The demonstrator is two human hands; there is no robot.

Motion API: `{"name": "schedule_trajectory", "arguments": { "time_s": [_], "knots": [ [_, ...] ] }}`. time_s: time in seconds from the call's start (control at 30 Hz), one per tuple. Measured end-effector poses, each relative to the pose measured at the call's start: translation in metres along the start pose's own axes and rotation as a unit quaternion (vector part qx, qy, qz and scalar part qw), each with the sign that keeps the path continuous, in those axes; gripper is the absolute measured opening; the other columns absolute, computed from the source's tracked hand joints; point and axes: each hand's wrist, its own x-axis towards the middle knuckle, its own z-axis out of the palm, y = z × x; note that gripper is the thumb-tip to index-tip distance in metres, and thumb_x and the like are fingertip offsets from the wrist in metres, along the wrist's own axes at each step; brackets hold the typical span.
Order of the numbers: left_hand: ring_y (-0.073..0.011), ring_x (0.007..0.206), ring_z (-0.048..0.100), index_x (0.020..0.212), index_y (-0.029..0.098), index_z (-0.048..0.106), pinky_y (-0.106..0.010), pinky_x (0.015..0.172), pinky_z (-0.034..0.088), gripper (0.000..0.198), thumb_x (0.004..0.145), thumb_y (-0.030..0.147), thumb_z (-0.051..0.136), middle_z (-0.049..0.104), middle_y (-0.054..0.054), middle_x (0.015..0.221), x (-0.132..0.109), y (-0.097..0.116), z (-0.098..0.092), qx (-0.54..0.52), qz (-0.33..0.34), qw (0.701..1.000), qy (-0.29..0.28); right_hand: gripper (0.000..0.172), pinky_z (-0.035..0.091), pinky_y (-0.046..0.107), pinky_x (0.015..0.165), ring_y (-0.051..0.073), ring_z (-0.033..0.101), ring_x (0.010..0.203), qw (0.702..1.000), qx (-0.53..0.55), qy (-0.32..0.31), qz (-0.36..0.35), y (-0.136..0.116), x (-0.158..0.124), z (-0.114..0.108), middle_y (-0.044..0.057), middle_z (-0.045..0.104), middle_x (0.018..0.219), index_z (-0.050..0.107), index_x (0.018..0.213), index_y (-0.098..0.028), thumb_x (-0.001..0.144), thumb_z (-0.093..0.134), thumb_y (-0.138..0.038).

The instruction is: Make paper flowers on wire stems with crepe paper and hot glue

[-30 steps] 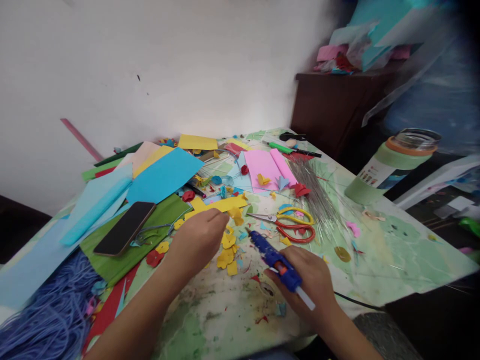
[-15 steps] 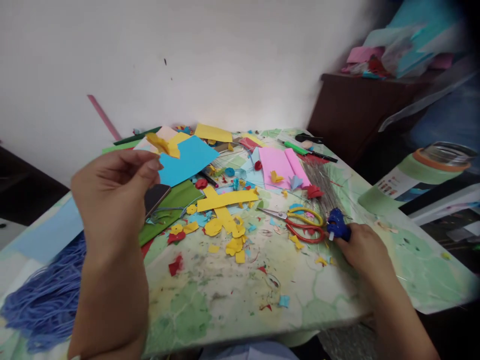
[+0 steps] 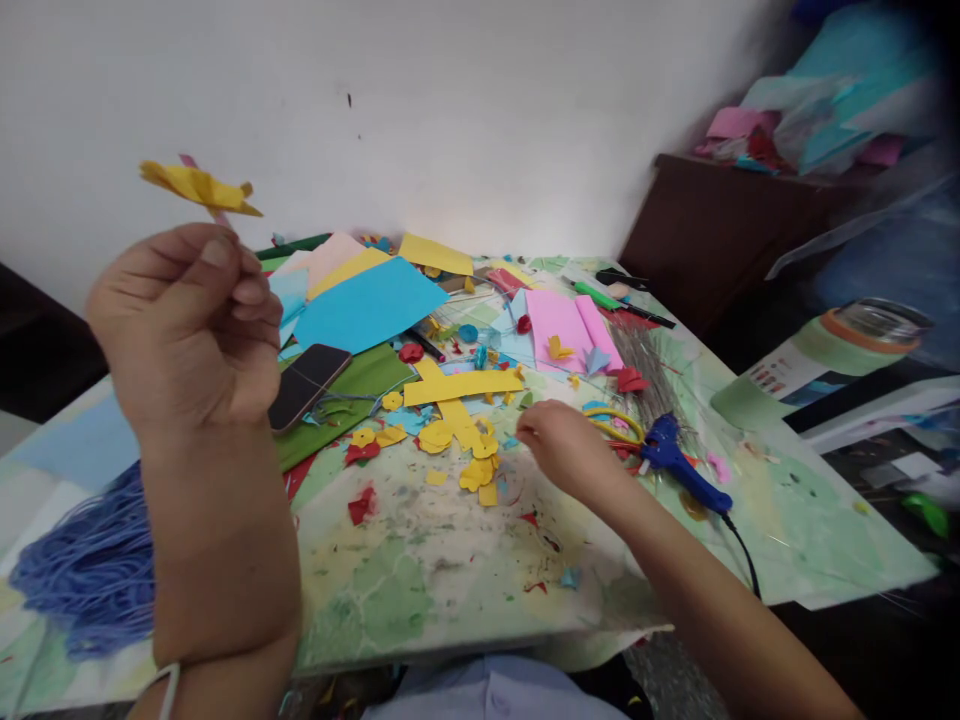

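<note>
**Yellow paper shape held high on the left, right hand low over the scraps**

The left hand is raised at the near left, well above the table. Its fingers are closed tightly together, with the thumb pressed against the forefinger. A yellow paper shape is held just above them, spread out flat against the white wall. What joins it to the fingers cannot be made out.

The right hand is lowered to the middle of the table, with its fingers curled downward. Whether anything is pinched in them cannot be told. Yellow scraps are scattered just left of this hand. A blue glue gun is laid on the table just right of it, with a black cord trailing toward the near edge. Scissors with yellow and red handles are partly hidden behind the hand.

Farther left, a phone is laid on green paper, with a blue sheet beyond it. A yellow strip is seen at the centre, and pink paper toward the far right. A bundle of thin wires is spread beside the pink paper. Blue yarn is heaped at the near left edge. A green bottle is seen at the far right.
</note>
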Motion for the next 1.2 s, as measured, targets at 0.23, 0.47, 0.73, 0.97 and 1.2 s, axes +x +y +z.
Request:
{"name": "schedule_trajectory", "arguments": {
  "time_s": [0.23,0.47,0.73,0.97,1.2],
  "knots": [
    [-0.0022,0.046,0.041,0.072,0.011,0.055,-0.014,0.041,0.029,0.016,0.074,-0.005,0.052,0.052,0.004,0.058,0.004,-0.01,-0.001,-0.053,-0.039,0.998,0.009,0.009,0.033,0.026,0.061,0.02,0.058,0.079,0.997,-0.024,-0.062,0.028,-0.016,0.03,0.042,0.01,0.065,0.082,0.063,0.077,-0.015,0.077,0.059,-0.023],
    [-0.0012,0.045,0.04,0.072,0.012,0.052,-0.013,0.041,0.029,0.014,0.075,-0.002,0.053,0.052,0.005,0.057,0.003,-0.022,0.005,-0.033,-0.051,0.998,-0.026,0.013,0.033,0.024,0.066,0.016,0.055,0.08,0.998,0.015,-0.058,0.016,-0.009,0.018,0.048,0.007,0.063,0.083,0.061,0.081,-0.017,0.082,0.048,-0.016],
    [-0.0014,0.046,0.034,0.066,0.015,0.048,-0.015,0.04,0.028,0.015,0.076,0.006,0.054,0.05,0.003,0.064,-0.005,-0.024,0.014,-0.079,-0.105,0.989,-0.07,0.005,0.035,0.026,0.073,0.018,0.051,0.085,0.998,0.058,-0.024,0.012,-0.014,0.015,0.056,0.008,0.06,0.085,0.058,0.078,-0.015,0.078,0.054,-0.018],
    [-0.0017,0.043,0.034,0.066,0.018,0.052,-0.015,0.039,0.029,0.031,0.055,0.032,0.077,0.043,0.006,0.055,-0.021,-0.042,0.016,-0.144,-0.154,0.951,-0.227,0.015,0.033,0.026,0.066,0.017,0.052,0.076,0.991,0.128,0.035,0.029,-0.012,0.016,0.056,0.006,0.059,0.075,0.057,0.068,-0.017,0.079,0.047,-0.014],
    [0.0,0.047,0.041,0.066,0.013,0.057,-0.011,0.045,0.038,0.017,0.063,0.015,0.074,0.054,0.003,0.064,-0.024,-0.043,0.024,-0.288,-0.142,0.935,-0.149,0.013,0.031,0.023,0.056,0.014,0.048,0.06,0.939,0.325,0.092,0.072,-0.01,0.02,0.056,0.0,0.055,0.061,0.054,0.064,-0.018,0.075,0.047,-0.02]
  ]
}}
